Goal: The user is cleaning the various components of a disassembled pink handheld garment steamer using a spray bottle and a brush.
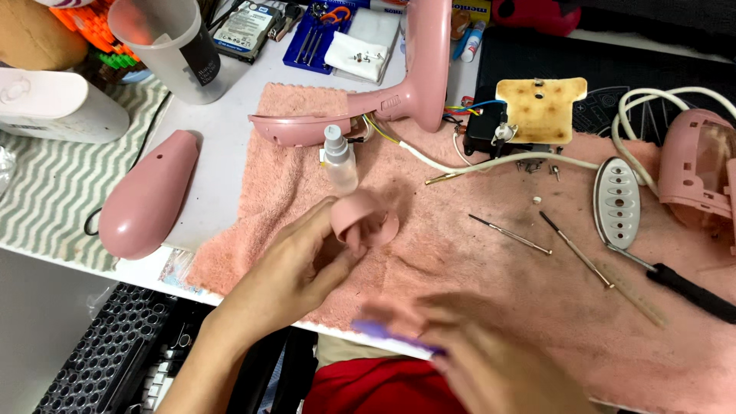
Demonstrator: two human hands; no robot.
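Note:
My left hand [295,268] grips a small round pink plastic cap [363,221], holding it just above the pink towel [475,268]. My right hand [479,349] is blurred near the towel's front edge, with a thin purple thing [387,333] at its fingertips; whether it grips it I cannot tell. A small clear spray bottle [340,159] stands upright just behind the cap.
A pink iron handle shell [399,84], a pink cover [146,195], a scorched board with a black part and wires [529,111], a white cord [644,107], an oval soleplate piece [617,201], two thin metal rods [537,234], a black-handled screwdriver [682,284] and a measuring jug [172,46] lie around.

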